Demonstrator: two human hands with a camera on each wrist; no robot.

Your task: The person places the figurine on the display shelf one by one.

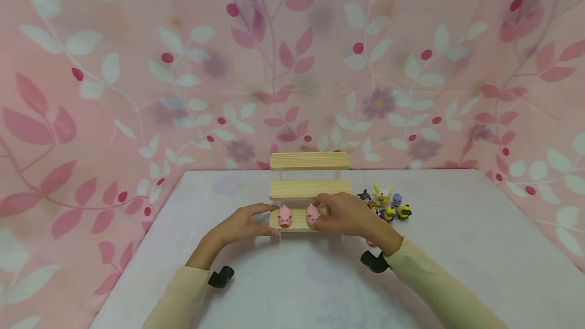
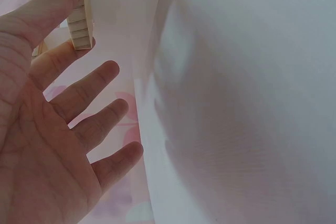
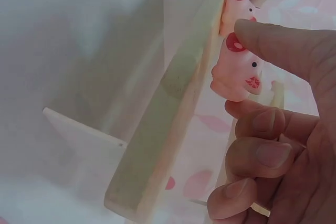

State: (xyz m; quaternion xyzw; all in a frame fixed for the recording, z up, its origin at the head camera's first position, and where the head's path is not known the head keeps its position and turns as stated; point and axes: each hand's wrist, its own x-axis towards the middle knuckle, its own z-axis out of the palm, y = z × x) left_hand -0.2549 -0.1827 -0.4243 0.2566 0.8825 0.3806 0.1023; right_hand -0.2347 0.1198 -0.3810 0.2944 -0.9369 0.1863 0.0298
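A tiered wooden rack (image 1: 311, 189) stands near the far edge of the table. On its lowest board two pink toy pigs sit facing the front. My left hand (image 1: 239, 225) holds the left end of that board (image 2: 80, 27) between thumb and index finger; its other fingers are spread. The left pig (image 1: 285, 217) is just beside those fingertips. My right hand (image 1: 349, 212) pinches the right pig (image 3: 236, 69) between thumb and fingers. In the right wrist view this pig is at the board's edge, close to the other pig.
Several small toy figures (image 1: 388, 207) stand in a cluster right of the rack, partly behind my right hand. A red and pink toy (image 1: 372, 243) shows under my right wrist. Black wrist mounts (image 1: 221, 277) hang at both sleeves. A patterned pink cloth (image 1: 292, 65) rises behind the table.
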